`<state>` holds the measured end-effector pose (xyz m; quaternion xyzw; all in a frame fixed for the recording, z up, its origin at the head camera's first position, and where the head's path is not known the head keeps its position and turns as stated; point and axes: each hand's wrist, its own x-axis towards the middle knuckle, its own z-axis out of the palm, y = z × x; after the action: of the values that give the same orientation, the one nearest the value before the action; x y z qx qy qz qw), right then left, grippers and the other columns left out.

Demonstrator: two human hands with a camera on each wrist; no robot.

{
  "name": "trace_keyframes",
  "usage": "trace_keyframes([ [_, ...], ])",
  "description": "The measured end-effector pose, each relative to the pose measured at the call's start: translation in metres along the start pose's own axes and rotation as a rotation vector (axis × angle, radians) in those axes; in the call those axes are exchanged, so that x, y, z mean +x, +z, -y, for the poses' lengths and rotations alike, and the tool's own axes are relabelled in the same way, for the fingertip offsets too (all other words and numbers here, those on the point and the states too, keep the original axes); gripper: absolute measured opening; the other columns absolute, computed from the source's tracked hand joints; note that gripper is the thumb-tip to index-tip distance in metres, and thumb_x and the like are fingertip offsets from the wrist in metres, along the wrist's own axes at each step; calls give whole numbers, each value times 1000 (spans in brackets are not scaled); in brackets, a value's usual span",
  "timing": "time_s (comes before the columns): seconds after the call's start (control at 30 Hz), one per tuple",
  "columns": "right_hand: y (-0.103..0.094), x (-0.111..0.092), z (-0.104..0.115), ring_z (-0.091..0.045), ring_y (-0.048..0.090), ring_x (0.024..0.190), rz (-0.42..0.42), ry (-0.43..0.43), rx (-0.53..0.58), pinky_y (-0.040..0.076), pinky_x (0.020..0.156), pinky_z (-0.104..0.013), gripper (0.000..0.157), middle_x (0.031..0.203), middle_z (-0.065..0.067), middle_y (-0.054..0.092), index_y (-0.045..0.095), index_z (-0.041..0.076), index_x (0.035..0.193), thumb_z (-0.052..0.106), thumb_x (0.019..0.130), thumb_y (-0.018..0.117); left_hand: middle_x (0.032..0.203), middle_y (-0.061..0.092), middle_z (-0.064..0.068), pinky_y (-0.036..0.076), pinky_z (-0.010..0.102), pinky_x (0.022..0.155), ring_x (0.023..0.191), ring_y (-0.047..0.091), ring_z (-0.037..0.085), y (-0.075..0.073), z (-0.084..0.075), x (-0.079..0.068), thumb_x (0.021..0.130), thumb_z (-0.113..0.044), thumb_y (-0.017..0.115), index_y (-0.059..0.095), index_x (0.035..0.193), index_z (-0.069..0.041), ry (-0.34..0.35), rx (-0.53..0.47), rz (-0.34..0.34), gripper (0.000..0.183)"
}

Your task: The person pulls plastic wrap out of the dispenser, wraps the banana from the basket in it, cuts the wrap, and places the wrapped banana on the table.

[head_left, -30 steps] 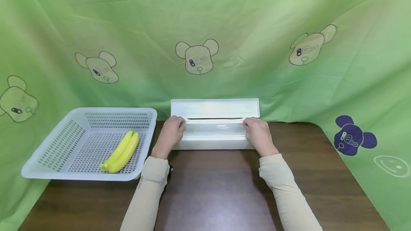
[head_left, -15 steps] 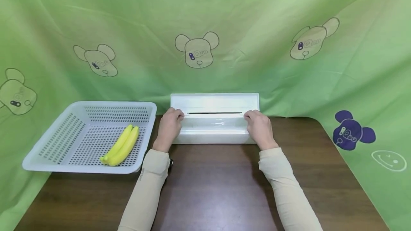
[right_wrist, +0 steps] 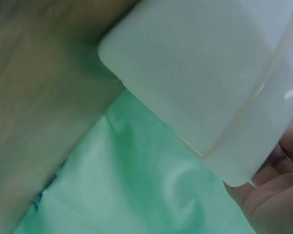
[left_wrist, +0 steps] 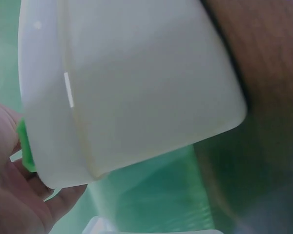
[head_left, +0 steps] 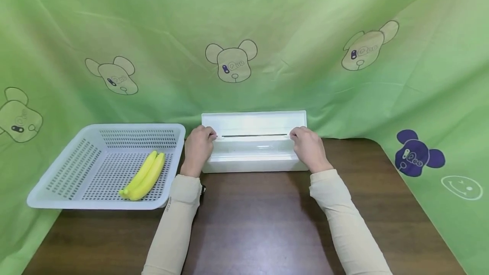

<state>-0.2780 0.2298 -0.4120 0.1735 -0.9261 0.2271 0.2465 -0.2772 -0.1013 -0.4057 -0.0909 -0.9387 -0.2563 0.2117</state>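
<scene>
A long white plastic wrap dispenser (head_left: pixel 254 165) stands on the table, its lid (head_left: pixel 254 122) raised against the curtain. Across its top runs a white strip with a thin dark slot (head_left: pixel 254 135). Clear plastic wrap (head_left: pixel 263 147) shows faint glints in front of that strip. My left hand (head_left: pixel 198 147) pinches at the left end of the wrap, my right hand (head_left: pixel 308 147) at the right end, thumbs against curled fingers. Both wrist views show the dispenser's pale end walls; a green tab (left_wrist: pixel 25 146) sits beside the left fingers. The pinched edges themselves are mostly hidden.
At the left a pale perforated plastic basket (head_left: pixel 95 205) holds two yellow bananas (head_left: pixel 147 177) lying side by side. Brown wooden table (head_left: pixel 259 224) extends in front of the dispenser. A green curtain (head_left: pixel 298 88) with printed bear heads hangs close behind it.
Both hands have moved slightly away from me, toward the lid, still pinching at the two ends. The whole view has shifted a little. The dispenser and bananas keep their places.
</scene>
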Motion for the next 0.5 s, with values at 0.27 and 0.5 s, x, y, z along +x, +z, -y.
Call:
trace_keyframes([
  [0.27, -9, 7, 5, -37, 65, 84, 36, 7, 18, 54, 78, -50, 12, 92, -21, 66, 68, -8, 101, -11, 91, 62, 88, 69, 12, 53, 48, 72, 83, 64, 35, -6, -6, 6, 93, -12, 73, 78, 91, -5, -19, 52, -34, 8],
  [0.5, -11, 18, 7, -35, 63, 83, 74, -46, -12, 54, 79, -48, 6, 87, -18, 65, 69, -8, 93, -8, 91, 64, 86, 70, 11, 53, 52, 71, 84, 66, 38, -14, -5, 12, 91, -13, 74, 79, 90, -8, -48, 96, -84, 7],
])
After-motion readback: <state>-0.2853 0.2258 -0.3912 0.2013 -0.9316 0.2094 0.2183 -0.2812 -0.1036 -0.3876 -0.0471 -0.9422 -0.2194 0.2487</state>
